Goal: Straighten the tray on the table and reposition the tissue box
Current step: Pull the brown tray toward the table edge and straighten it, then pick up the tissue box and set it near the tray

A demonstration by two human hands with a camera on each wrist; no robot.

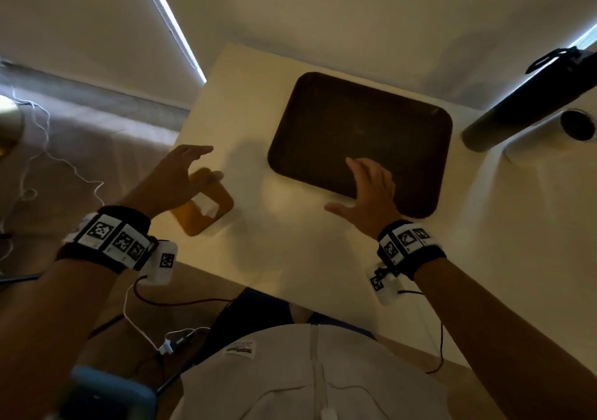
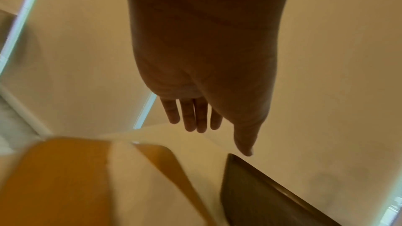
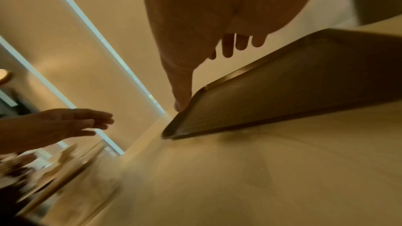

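Head view looks straight down on a pale rectangular desk (image 1: 290, 258) holding a dark brown, round-cornered rectangular tray (image 1: 358, 135) and, well to its left, a mustard-yellow tissue box (image 1: 206, 209) with a white tissue showing in its top opening. The tray lies skewed, its edges at an angle to the desk's edges, and nothing rests in it. The person's right hand (image 1: 368, 190) hovers over the tray's near edge, fingers apart and extended, thumb spread toward the left; in the right wrist view the thumb tip reaches down near the tray's raised rim, though whether it touches cannot be told. The left hand (image 1: 174, 177) floats above the tissue box with fingers straight and spread, holding nothing; the left wrist view shows the box blurred directly beneath it. A dark cylindrical bottle (image 1: 529, 96) stands close to the tray's far right corner. Judging from this, neither item has yet been set right. Risks: turning the tray clockwise too widely could swing its corner into the bottle and topple it, and the box sits close to the desk's left edge, so a careless nudge could push it off.
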